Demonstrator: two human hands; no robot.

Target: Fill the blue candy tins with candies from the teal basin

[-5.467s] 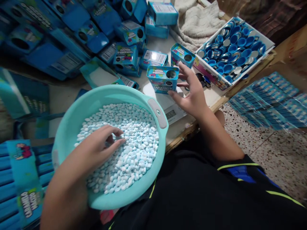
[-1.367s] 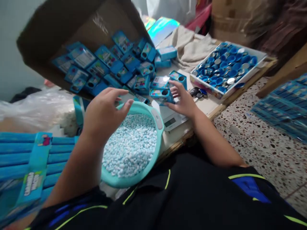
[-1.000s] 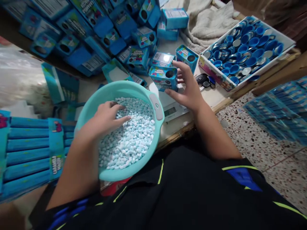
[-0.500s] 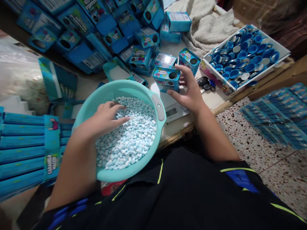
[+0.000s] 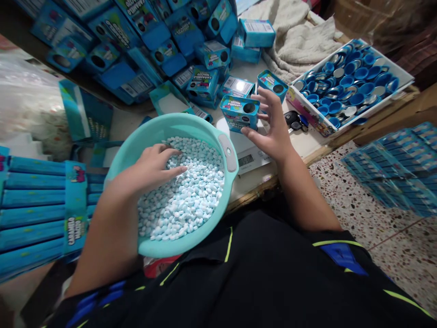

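My left hand point(image 5: 155, 166) rests over the small pale blue and white candies point(image 5: 194, 196) inside a turquoise plastic tub point(image 5: 118, 157). Its thumb and fingers are apart, with some fingertips hidden. On a white digital scale point(image 5: 254, 161) stands a small blue candy box point(image 5: 239, 113) with a round dark hole in its top. My right hand point(image 5: 273, 127) is spread open at the box's right side, thumb near its lower corner; whether it still touches is unclear. Just behind are another blue box point(image 5: 237, 86) and an open-topped one point(image 5: 272, 84).
A white carton point(image 5: 370, 102) holds many blue and silver caps at the right. Keys point(image 5: 296, 120) lie beside it. Many blue boxes point(image 5: 177, 34) fill a large carton at the back. Banded blue packs point(image 5: 37, 205) sit at the left; wrapped packs point(image 5: 396, 168) are on the floor.
My right hand's fingers have opened and drawn slightly away from the box, which stays on the scale. The left hand has hardly moved. The whole view has shifted slightly.
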